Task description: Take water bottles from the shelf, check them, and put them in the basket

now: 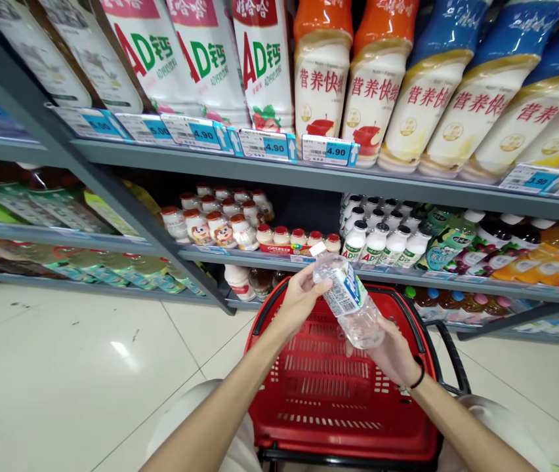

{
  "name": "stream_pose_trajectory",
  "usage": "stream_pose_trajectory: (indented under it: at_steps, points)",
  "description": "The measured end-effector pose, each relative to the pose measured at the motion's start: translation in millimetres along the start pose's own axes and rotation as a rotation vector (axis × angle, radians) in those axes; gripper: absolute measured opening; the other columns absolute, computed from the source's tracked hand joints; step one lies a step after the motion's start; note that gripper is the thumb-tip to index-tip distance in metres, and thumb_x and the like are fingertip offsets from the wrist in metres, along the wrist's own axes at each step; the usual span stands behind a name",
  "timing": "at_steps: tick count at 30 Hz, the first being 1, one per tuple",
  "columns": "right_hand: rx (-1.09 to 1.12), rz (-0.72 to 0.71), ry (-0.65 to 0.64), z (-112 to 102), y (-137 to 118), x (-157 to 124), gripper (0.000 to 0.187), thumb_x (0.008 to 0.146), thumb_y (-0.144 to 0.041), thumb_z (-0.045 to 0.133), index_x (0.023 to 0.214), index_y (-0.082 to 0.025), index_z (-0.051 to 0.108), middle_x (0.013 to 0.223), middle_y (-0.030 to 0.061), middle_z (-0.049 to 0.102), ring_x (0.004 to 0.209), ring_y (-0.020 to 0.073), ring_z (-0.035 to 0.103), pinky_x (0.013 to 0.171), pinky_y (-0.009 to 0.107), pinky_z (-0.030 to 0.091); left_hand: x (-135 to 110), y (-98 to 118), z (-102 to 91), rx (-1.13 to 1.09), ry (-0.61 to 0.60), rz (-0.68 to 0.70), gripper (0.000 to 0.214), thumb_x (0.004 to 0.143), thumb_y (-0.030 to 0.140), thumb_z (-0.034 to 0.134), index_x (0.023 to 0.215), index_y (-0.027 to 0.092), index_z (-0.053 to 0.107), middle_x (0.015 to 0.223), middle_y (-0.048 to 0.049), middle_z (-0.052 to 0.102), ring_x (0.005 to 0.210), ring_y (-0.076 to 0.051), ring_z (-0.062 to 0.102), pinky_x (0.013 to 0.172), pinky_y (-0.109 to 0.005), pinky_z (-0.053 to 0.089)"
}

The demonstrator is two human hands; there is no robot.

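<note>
A clear plastic water bottle [364,322] with a white cap and a blue, green and white label is tilted above the red shopping basket [329,436]. The label's barcode side faces up. My left hand [304,293] grips the bottle near its capped upper end, thumb on the label's edge. Around its base, my right hand [392,351] is closed, with some fingers hidden beneath the bottle. The basket stands on the floor between my knees, its slotted walls showing below both hands.
Shelves of drinks stand ahead. Large bottles [321,92] line the upper shelf above price tags [268,145]. Small white bottles [358,239] and red-capped ones [243,231] fill the middle shelf. A black basket handle [453,354] sticks out right. Tiled floor [77,367] lies left.
</note>
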State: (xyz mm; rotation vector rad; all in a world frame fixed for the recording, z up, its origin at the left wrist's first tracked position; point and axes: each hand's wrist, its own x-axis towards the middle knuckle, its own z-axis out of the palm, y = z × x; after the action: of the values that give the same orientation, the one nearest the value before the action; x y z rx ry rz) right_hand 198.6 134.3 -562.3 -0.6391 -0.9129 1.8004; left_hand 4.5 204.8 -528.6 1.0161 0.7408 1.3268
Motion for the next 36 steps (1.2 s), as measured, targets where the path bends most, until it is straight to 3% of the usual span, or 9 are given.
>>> stream_pose_trajectory:
  at_steps: [2,4,8,14,18,22,26,30,36]
  points:
    - [-0.153,-0.041,0.034,-4,0,1,0.042,0.091,-0.056,0.065,0.106,-0.017,0.074,0.091,0.0099,0.076,0.072,0.023,0.071,0.075,0.039,0.058,1,1,-0.9,-0.009,-0.001,0.011,0.056,0.071,0.046,0.088,0.116,0.017,0.073,0.119,-0.0097,0.075,0.114,-0.027,0.066,0.101,-0.034,0.049]
    - [-0.322,-0.109,0.147,-11,6,1,0.046,0.084,-0.055,0.075,0.111,-0.018,0.072,0.095,0.0105,0.077,0.079,0.025,0.073,0.078,0.041,0.06,1,1,-0.2,-0.026,-0.016,-0.001,0.054,0.075,0.044,0.085,0.12,0.017,0.071,0.124,-0.0107,0.073,0.116,-0.027,0.066,0.101,-0.035,0.048]
    - [-0.553,-0.256,0.364,-22,23,-2,0.06,0.075,-0.043,0.087,0.127,-0.019,0.065,0.126,0.0134,0.072,0.112,0.0289,0.07,0.098,0.043,0.057,0,1,2.5,-0.083,-0.015,-0.038,0.05,0.079,0.038,0.082,0.123,0.019,0.07,0.134,-0.0118,0.068,0.114,-0.027,0.066,0.097,-0.034,0.05]
    - [-0.705,-0.311,0.321,-23,32,-5,0.061,0.081,-0.034,0.084,0.136,-0.022,0.06,0.137,0.0114,0.066,0.122,0.0269,0.065,0.104,0.039,0.055,0,9,4.9,-0.18,0.02,-0.074,0.038,0.081,0.043,0.079,0.108,0.017,0.077,0.123,-0.0108,0.073,0.102,-0.024,0.069,0.086,-0.031,0.052]
    - [-0.577,-0.279,0.273,-16,28,-3,0.059,0.078,-0.034,0.087,0.13,-0.026,0.061,0.127,0.0074,0.069,0.11,0.0229,0.068,0.094,0.033,0.056,3,13,2.5,-0.216,0.132,-0.123,0.037,0.075,0.043,0.083,0.096,0.013,0.08,0.105,-0.0117,0.077,0.094,-0.023,0.071,0.084,-0.03,0.053]
    - [-0.315,-0.052,0.094,-8,25,-3,0.041,0.094,-0.046,0.07,0.128,-0.025,0.064,0.103,0.0046,0.069,0.078,0.0153,0.062,0.067,0.026,0.052,6,14,-2.2,-0.223,0.261,-0.132,0.036,0.069,0.042,0.087,0.088,0.011,0.081,0.097,-0.0122,0.078,0.088,-0.023,0.071,0.082,-0.032,0.054]
    - [-0.146,0.047,0.084,-4,27,-4,0.029,0.097,-0.046,0.066,0.109,-0.02,0.073,0.102,0.0057,0.068,0.084,0.0152,0.058,0.074,0.026,0.049,5,13,-5.9,-0.142,0.342,-0.175,0.039,0.066,0.043,0.088,0.087,0.011,0.081,0.091,-0.0119,0.077,0.08,-0.02,0.068,0.075,-0.029,0.052]
    - [-0.081,0.067,0.069,-1,27,-3,0.032,0.099,-0.047,0.062,0.097,-0.018,0.073,0.09,0.0054,0.066,0.076,0.0155,0.054,0.066,0.026,0.044,4,11,-6.5,-0.076,0.307,-0.197,0.043,0.068,0.049,0.087,0.088,0.011,0.081,0.089,-0.0109,0.078,0.075,-0.018,0.067,0.073,-0.028,0.051]
    - [-0.015,0.164,0.081,7,21,-6,0.047,0.096,-0.061,0.055,0.112,-0.02,0.069,0.102,0.0102,0.072,0.078,0.0198,0.059,0.067,0.03,0.044,3,15,-4.0,-0.116,0.279,-0.218,0.045,0.066,0.048,0.089,0.09,0.011,0.082,0.091,-0.0113,0.078,0.077,-0.019,0.068,0.076,-0.029,0.052]
